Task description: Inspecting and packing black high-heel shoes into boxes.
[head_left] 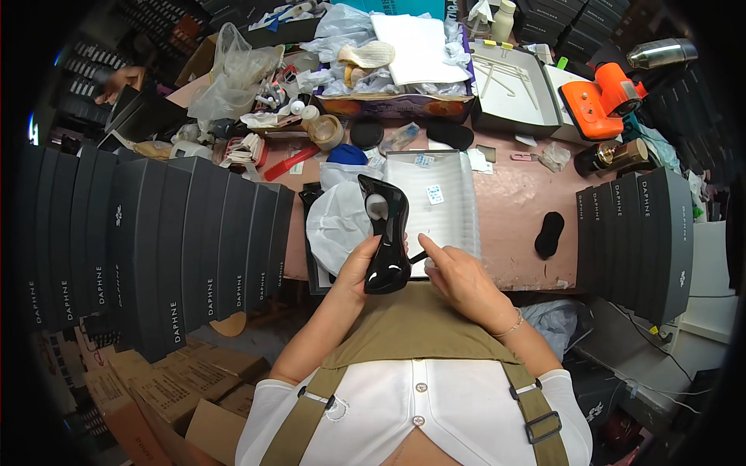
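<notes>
A glossy black high-heeled shoe (392, 252) is in my left hand (357, 264), whose fingers close around its side. Some white stuffing (377, 206) shows inside the shoe. Its thin heel points right and meets the fingers of my right hand (466, 286). There the index finger stretches forward, while the others curl around a small whitish bit too hidden to name. Under the shoe lies an open shoe box (458, 225) lined with white sheet. White tissue paper (336, 225) spreads over the box's left part.
Dark shoe boxes stand in rows at left (163, 248) and right (633, 241). A black oval pad (549, 235) lies on the pink table (505, 202). Behind are a carton of wrapping (396, 105), a grey tray (513, 85), an orange tool (598, 101) and a red-handled item (287, 161).
</notes>
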Demonstrator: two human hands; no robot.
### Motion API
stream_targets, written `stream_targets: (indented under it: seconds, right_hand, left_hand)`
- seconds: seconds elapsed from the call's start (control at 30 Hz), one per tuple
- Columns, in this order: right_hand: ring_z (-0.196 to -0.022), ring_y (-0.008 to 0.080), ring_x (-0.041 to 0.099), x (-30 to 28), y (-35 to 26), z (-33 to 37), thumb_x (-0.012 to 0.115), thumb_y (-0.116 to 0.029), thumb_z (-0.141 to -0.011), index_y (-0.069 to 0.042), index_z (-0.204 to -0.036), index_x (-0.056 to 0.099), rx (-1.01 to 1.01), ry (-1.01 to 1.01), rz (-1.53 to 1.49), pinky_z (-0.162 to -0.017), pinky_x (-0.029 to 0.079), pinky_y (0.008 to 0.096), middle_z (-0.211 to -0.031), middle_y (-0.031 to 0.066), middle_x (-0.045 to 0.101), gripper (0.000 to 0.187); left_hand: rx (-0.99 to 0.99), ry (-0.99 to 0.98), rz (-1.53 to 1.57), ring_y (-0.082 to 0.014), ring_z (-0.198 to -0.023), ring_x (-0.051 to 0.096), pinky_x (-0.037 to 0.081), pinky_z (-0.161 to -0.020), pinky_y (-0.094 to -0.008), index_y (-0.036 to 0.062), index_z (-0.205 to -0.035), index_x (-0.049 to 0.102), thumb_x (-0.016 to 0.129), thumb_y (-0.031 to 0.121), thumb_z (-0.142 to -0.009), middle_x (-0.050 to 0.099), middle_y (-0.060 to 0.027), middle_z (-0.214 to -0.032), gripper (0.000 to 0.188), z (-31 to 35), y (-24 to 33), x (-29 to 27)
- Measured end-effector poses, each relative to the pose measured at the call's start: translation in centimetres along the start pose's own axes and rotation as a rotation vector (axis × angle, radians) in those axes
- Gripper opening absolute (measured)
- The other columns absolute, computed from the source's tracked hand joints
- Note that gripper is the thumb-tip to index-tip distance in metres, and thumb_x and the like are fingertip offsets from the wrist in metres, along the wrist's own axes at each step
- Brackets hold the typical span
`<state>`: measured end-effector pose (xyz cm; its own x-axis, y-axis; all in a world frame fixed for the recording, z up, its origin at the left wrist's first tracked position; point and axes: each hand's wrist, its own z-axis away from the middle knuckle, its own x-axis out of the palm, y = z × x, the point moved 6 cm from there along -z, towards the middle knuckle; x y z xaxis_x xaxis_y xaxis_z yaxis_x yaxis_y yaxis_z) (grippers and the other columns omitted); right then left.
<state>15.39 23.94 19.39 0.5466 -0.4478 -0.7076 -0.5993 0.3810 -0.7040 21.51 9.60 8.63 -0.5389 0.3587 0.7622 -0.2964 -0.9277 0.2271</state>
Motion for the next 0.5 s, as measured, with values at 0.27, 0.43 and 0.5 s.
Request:
stream_targets:
  seconds: [0.27, 0.43, 0.5]
  right_hand:
    - [-0.072, 0.0318, 0.056, -2.4, 0.2, -0.9, 0.063, -0.008, -0.083, -0.003, -0.105, 0.063, -0.044, -0.018, -0.145, -0.065, 0.046, 0.0381, -0.076, 0.0132, 0.055, 0.023]
    - [-0.076, 0.0235, 0.058, -3.4, 1.0, -1.8, 0.064, -0.016, -0.087, 0.002, -0.101, 0.065, -0.035, -0.262, -0.526, -0.07, 0.046, 0.0319, -0.082, 0.011, 0.061, 0.022]
    - [-0.078, 0.0125, 0.058, -3.3, 2.1, -2.5, 0.063, -0.018, -0.09, 0.004, -0.104, 0.064, 0.031, -0.284, -0.676, -0.07, 0.045, 0.0266, -0.085, 0.0062, 0.064, 0.026]
  left_hand:
    - [0.966, 0.409, -1.323, -0.0344, -0.14, 0.019, 0.021, -0.113, -0.0411, -0.0017, -0.146, 0.015, 0.075, 0.033, -0.077, 0.018, -0.0233, -0.15, 0.098, 4.3, 6.3, 0.6]
    - [0.468, -0.384, -1.668, -0.0276, -0.134, 0.036, 0.027, -0.11, -0.0376, 0.0027, -0.144, 0.028, 0.077, 0.031, -0.074, 0.04, -0.0192, -0.141, 0.09, 5.4, 7.7, 7.5]
    - [0.28, -0.381, -1.325, -0.0233, -0.12, 0.052, 0.039, -0.103, -0.0358, 0.0036, -0.142, 0.032, 0.069, 0.017, -0.085, 0.054, -0.0139, -0.127, 0.068, 4.1, 6.4, 6.9]
